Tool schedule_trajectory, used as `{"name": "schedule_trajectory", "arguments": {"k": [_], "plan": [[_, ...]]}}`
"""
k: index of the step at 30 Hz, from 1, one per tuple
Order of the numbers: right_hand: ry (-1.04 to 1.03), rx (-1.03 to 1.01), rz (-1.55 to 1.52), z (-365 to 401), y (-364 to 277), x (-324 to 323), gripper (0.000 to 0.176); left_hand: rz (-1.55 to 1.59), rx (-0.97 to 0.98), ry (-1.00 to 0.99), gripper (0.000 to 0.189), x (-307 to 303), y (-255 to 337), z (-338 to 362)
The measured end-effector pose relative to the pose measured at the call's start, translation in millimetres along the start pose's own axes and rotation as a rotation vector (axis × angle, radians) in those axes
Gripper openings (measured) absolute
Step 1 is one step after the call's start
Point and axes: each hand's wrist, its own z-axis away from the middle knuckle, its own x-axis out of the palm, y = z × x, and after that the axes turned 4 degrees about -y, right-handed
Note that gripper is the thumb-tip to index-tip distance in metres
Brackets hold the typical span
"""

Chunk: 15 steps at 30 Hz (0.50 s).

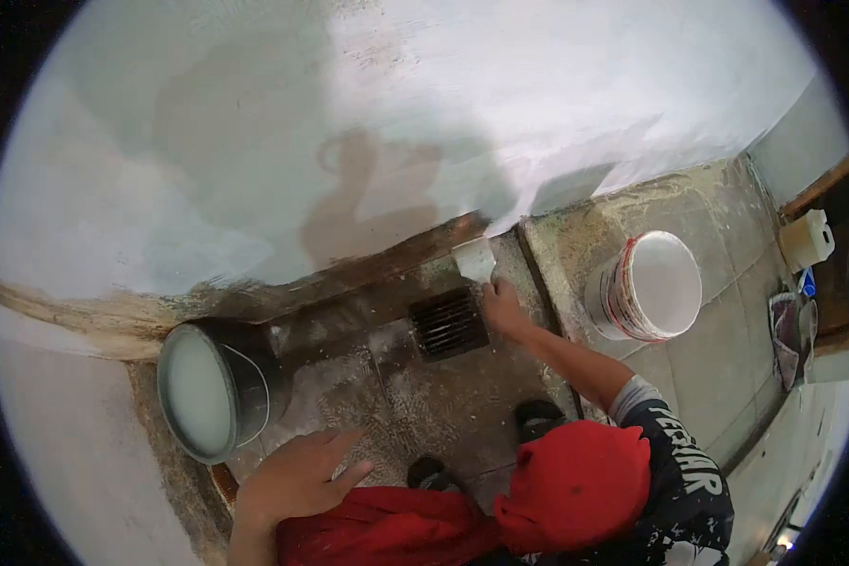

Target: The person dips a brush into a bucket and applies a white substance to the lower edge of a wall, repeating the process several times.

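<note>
My right hand (505, 309) is closed round a wide putty knife (475, 259). Its pale, flat blade points at the foot of the wall (415, 85), close to the corner beside the raised step. Just left of that hand, a dark metal drain grate (450, 324) is set in the wet, stained floor. My left hand (304, 479) holds nothing, its fingers apart, above my red-clothed leg (377, 528). Nearest to it stands a black bucket (198, 391) with a wire handle, filled almost to the rim with whitish liquid.
On the raised tiled ledge (726, 283) to the right sits a white bucket (667, 283) with red smears round its rim. Farther right are a yellowish jerrycan (804, 241) and a crumpled cloth (785, 330). A step edge (538, 274) separates ledge and lower floor.
</note>
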Motion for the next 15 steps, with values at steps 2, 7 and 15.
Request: {"name": "schedule_trajectory", "arguments": {"k": [2, 7, 15], "plan": [[-0.031, 0.050, -0.021, 9, -8, -3, 0.034, -0.002, 0.059, 0.066, 0.052, 3, -3, -1], [-0.041, 0.106, -0.076, -7, 12, 7, 0.033, -0.028, 0.118, 0.104, 0.051, 6, -5, -3], [0.015, 0.012, -0.041, -6, 16, 6, 0.033, -0.017, 0.102, 0.080, 0.051, 1, -2, -1]]}}
